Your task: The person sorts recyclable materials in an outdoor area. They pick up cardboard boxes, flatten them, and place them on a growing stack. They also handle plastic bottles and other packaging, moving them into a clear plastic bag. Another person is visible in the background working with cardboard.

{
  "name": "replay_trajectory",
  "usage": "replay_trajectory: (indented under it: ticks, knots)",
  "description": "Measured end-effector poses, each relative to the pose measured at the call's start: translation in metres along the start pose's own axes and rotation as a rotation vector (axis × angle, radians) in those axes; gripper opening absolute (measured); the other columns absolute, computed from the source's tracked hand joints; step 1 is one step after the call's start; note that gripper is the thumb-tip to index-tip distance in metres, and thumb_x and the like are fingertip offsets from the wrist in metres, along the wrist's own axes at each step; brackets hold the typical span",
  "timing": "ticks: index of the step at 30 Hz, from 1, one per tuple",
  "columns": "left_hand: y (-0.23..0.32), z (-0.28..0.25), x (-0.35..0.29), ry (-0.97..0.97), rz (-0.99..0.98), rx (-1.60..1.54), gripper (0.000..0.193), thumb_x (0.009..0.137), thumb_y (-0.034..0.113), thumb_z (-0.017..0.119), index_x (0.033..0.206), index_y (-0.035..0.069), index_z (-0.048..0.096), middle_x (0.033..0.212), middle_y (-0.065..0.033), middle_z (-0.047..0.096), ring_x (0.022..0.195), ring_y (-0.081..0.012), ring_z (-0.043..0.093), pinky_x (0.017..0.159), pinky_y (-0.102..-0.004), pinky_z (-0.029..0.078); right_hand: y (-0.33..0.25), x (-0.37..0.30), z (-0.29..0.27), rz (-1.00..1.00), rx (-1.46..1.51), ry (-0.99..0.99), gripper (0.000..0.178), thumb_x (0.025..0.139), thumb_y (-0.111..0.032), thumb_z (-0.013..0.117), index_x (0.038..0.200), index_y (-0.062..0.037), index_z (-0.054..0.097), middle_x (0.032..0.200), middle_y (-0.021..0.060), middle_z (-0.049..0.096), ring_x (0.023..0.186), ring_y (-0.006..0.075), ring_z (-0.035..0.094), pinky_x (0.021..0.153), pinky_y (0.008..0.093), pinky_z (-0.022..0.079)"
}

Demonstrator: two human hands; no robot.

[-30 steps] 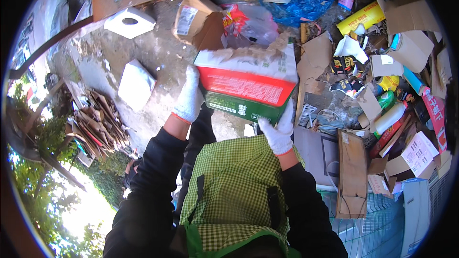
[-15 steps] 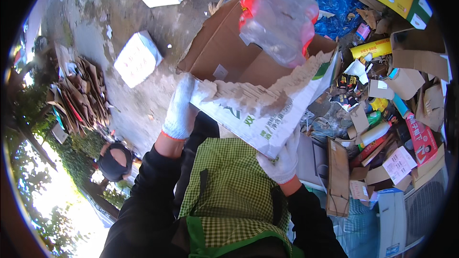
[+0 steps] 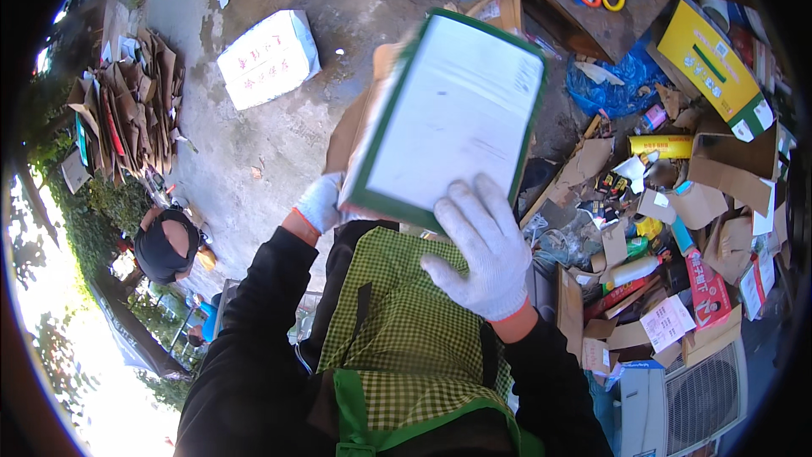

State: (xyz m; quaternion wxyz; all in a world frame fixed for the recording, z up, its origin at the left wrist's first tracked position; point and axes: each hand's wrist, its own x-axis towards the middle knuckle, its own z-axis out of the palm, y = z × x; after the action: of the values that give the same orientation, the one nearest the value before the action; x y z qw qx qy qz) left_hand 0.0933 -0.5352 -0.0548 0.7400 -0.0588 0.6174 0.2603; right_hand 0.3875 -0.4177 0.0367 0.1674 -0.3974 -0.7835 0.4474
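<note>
Head cam: box point(image 3: 461, 110) is being held over the floor point(image 3: 224, 148), just beyond the apron point(image 3: 414, 305); its near-L corner's being gripped by L hand point(image 3: 320, 203), its white face being touched by R hand point(image 3: 482, 258), open, fingers spread. Prob. steadier w/ both sides being supported evenly. Room's being left by bare floor at L; R side's being crowded by scrap heap point(image 3: 616, 245).

Cardboard point(image 3: 127, 114) lies left of the box point(image 3: 457, 110), rubbish point(image 3: 636, 269) right.
</note>
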Motion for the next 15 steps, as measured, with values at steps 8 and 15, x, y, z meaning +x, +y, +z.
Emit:
replay_trajectory:
  ticks: [8, 15]
  knots:
    - [-0.073, -0.027, 0.009, -0.309, 0.350, 0.215, 0.038, 0.105, 0.029, 0.046, 0.136, 0.007, 0.051, 0.134, -0.0091, 0.058, 0.120, -0.0227, 0.056, 0.102, -0.0357, 0.049, 0.007, 0.009, 0.009, 0.322, 0.691, 0.426, 0.074, 0.097, -0.045, 0.059, 0.151, 0.0021, 0.037, 0.160, 0.0204, 0.029, 0.143, 0.0339, 0.039, 0.117, 0.0462, 0.033]
    - [-0.051, 0.017, -0.020, -0.534, -0.126, -1.030, 0.036, 0.105, 0.034, 0.042, 0.121, 0.009, 0.063, 0.113, -0.0025, 0.071, 0.104, -0.0163, 0.067, 0.087, -0.0303, 0.058, 0.026, 0.012, 0.012, 0.580, 0.553, 0.307, 0.074, 0.093, -0.026, 0.068, 0.154, -0.0002, 0.034, 0.162, 0.0177, 0.027, 0.148, 0.0285, 0.030, 0.119, 0.0419, 0.027]
